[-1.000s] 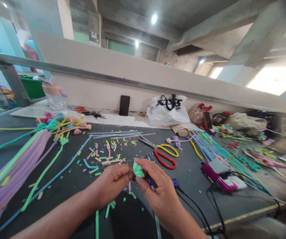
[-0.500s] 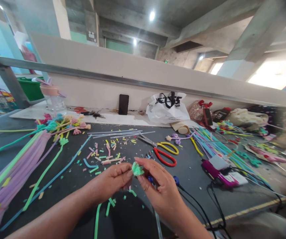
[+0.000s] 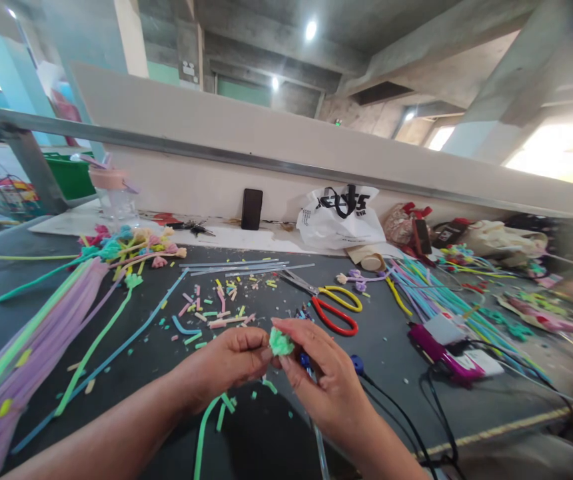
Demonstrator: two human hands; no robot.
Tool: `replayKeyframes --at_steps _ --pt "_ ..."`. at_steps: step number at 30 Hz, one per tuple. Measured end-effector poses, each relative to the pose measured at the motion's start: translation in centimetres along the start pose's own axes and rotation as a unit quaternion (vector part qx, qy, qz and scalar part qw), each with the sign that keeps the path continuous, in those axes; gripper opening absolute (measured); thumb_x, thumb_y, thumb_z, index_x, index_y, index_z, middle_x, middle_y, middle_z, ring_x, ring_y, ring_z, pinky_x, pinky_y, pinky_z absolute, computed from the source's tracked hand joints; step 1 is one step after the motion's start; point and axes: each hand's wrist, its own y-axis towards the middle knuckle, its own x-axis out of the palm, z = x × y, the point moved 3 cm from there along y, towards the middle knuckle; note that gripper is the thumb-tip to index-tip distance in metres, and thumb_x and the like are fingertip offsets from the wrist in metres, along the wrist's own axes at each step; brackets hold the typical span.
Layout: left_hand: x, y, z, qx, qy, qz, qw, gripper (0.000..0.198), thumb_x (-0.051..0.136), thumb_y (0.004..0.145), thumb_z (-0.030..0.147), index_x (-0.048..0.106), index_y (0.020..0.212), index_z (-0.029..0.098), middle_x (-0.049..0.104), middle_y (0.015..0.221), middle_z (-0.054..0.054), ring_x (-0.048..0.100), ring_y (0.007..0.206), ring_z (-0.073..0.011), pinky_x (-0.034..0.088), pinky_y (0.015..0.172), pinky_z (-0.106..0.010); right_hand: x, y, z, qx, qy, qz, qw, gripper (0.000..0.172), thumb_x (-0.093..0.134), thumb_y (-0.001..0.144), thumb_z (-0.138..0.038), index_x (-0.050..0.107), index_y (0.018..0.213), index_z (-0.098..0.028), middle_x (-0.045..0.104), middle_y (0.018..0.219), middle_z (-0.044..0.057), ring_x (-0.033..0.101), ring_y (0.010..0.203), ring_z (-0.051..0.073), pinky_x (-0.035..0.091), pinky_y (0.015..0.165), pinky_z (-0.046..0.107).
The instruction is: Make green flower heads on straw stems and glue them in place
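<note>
Between my two hands is a small mint-green fuzzy flower (image 3: 281,342), apparently made of pipe cleaner. My left hand (image 3: 234,360) is pinched at its left side, and a green pipe-cleaner stem (image 3: 202,433) runs down from beneath that hand. The fingers and thumb of my right hand (image 3: 324,373) are closed around the flower's right side. Partly hidden under the right hand are a blue part (image 3: 305,361) and a clear stick (image 3: 319,447). Scissors (image 3: 334,307) with red and yellow handles lie just beyond the right hand, blades spread.
Cut pipe-cleaner bits (image 3: 219,303) litter the dark table. A lilac and green bundle (image 3: 56,333) lies left, another multicoloured bundle (image 3: 431,300) right. A magenta glue gun (image 3: 444,353) trails black cable. Against the back panel are a phone (image 3: 251,209), white bag (image 3: 341,217) and jar (image 3: 116,200).
The flower has turned slightly and looks more bunched between my fingers. Both hands keep their hold. The whole view has shifted a little, so things sit slightly farther right.
</note>
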Motion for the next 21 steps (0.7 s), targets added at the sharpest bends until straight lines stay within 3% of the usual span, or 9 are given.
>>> replayKeyframes --at_steps 7,13,18,21 --pt "-0.11 0.06 -0.12 0.001 0.018 -0.002 1.0 0.039 0.052 0.082 0.048 0.046 0.062 0.015 0.036 0.052 0.006 0.025 0.047 -0.006 0.016 0.046 -0.024 0.13 -0.19 0.07 -0.035 -0.029 -0.005 0.999 0.044 0.05 0.08 -0.006 0.052 0.121 -0.024 0.065 0.111 0.008 0.06 0.104 0.018 0.05 0.089 0.032" --pt "-0.3 0.11 0.24 0.019 0.1 0.024 0.995 0.035 0.051 0.082 0.045 0.048 0.064 0.015 0.043 0.056 0.005 0.033 0.052 -0.0073 0.023 0.049 -0.022 0.05 0.1 0.18 -0.02 -0.02 0.005 1.0 0.046 0.05 0.079 -0.005 0.053 0.121 -0.025 0.065 0.109 0.007 0.061 0.101 0.017 0.051 0.087 0.029" --pt "-0.14 0.0 0.6 0.037 0.13 0.034 0.99 0.033 0.051 0.083 0.042 0.05 0.066 0.014 0.038 0.058 0.005 0.032 0.055 -0.0083 0.025 0.051 -0.022 0.4 0.0 0.15 -0.025 -0.003 0.008 1.0 0.048 0.049 0.078 -0.003 0.053 0.121 -0.026 0.065 0.108 0.006 0.061 0.1 0.017 0.05 0.087 0.031" --pt "-0.26 -0.18 0.8 0.058 0.159 0.05 0.984 0.034 0.047 0.086 0.04 0.053 0.067 0.014 0.036 0.059 0.005 0.031 0.057 -0.0086 0.025 0.052 -0.022 0.34 -0.29 0.42 0.007 0.012 0.01 1.0 0.05 0.05 0.079 -0.005 0.05 0.124 -0.026 0.059 0.116 0.008 0.062 0.093 0.016 0.052 0.083 0.028"
